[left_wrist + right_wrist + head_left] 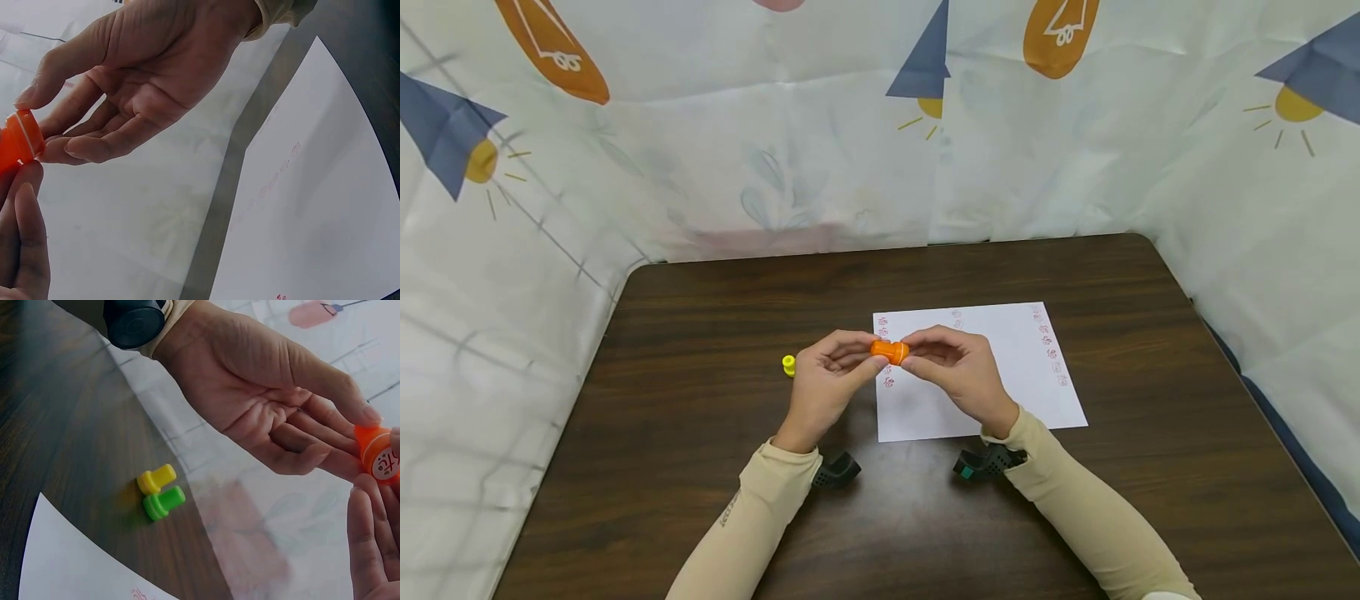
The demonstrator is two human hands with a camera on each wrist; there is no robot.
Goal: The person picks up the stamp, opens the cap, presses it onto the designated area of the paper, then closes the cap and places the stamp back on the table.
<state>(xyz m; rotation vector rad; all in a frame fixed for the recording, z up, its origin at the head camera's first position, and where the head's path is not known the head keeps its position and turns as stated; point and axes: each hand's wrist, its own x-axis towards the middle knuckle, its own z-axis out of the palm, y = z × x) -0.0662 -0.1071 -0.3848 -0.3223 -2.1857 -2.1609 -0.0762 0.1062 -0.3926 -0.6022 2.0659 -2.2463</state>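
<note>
Both hands meet over the left edge of a white sheet of paper (977, 400), holding a small orange stamp (890, 352) between them. My left hand (823, 379) pinches its left end between thumb and fingers. The right end is pinched by the thumb and fingertips of my right hand (966, 375). A pale line rings the stamp near that end. In the right wrist view, the orange stamp (382, 464) shows a round white end with a red pattern, partly covered by a fingertip. Rows of small red prints (1051, 353) run down the paper's sides.
A yellow stamp (156, 480) and a green stamp (164, 503) lie side by side on the dark wooden table (700, 400), left of the paper. Printed white cloth (820, 183) hangs behind the table and along both sides.
</note>
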